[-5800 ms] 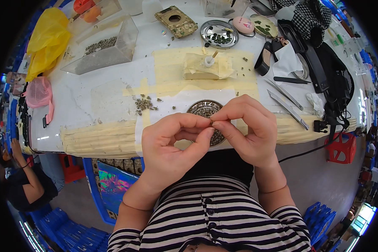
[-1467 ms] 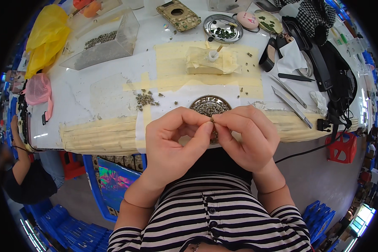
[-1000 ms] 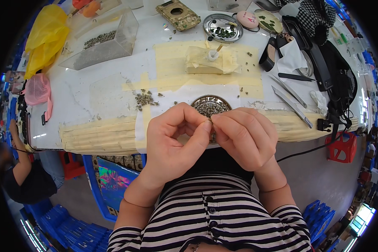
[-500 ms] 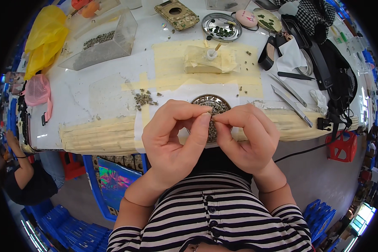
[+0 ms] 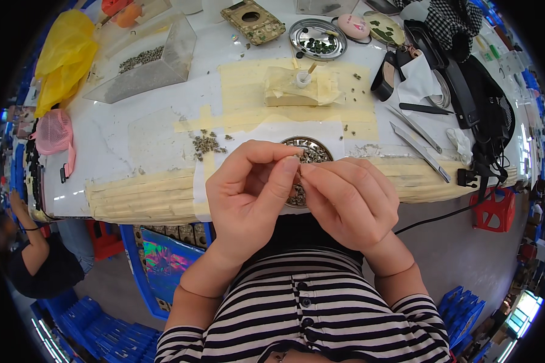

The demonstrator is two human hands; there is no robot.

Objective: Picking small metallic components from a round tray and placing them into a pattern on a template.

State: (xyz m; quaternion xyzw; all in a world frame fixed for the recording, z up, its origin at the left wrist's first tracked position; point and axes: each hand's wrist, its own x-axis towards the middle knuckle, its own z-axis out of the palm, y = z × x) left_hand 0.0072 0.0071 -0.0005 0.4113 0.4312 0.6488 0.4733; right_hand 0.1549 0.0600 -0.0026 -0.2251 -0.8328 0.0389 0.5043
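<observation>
My left hand (image 5: 243, 196) and my right hand (image 5: 352, 202) meet fingertip to fingertip at the table's near edge. Thumb and forefinger of each are pinched together; whatever lies between them is too small to make out. Just beneath the fingertips sits a round metal dish (image 5: 306, 140), partly covered by my hands, holding many small metallic pieces (image 5: 315, 155). Left of the dish, a loose heap of similar small pieces (image 5: 206, 144) lies on the table.
Beyond the dish stands a tape-wrapped block (image 5: 281, 97) with a small white cup (image 5: 303, 78) and stick. Tweezers (image 5: 421, 151) lie at right, near black straps. A clear bin (image 5: 172, 63) of small pieces is at far left. A person (image 5: 42, 260) sits at left.
My pinched fingertips have shifted slightly left, and the right fingers have turned and drawn together against the left ones. More of the dish's far right side shows.
</observation>
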